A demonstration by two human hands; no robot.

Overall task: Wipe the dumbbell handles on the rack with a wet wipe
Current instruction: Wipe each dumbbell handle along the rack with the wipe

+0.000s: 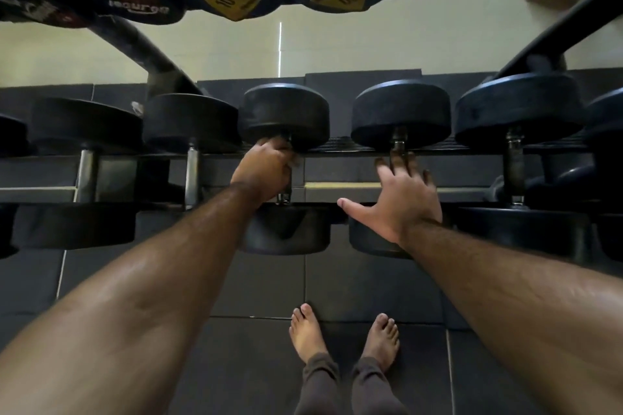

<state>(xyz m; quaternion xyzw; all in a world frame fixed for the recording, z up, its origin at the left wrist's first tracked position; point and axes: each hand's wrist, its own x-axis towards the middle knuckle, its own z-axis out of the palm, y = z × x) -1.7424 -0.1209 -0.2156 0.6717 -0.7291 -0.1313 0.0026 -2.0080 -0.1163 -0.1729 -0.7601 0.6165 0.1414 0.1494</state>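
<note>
Gripping one dumbbell handle [283, 195] at frame centre, our left hand [263, 168] curls round it; our right hand [401, 195] lies spread over the next handle [399, 141], running away from us; no wipe visible

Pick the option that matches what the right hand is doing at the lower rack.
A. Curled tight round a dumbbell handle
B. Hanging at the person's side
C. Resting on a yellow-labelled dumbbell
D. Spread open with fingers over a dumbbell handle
D: the right hand is spread flat, fingers straight, reaching over a dumbbell handle, while the left hand grips the neighbouring handle.
</note>
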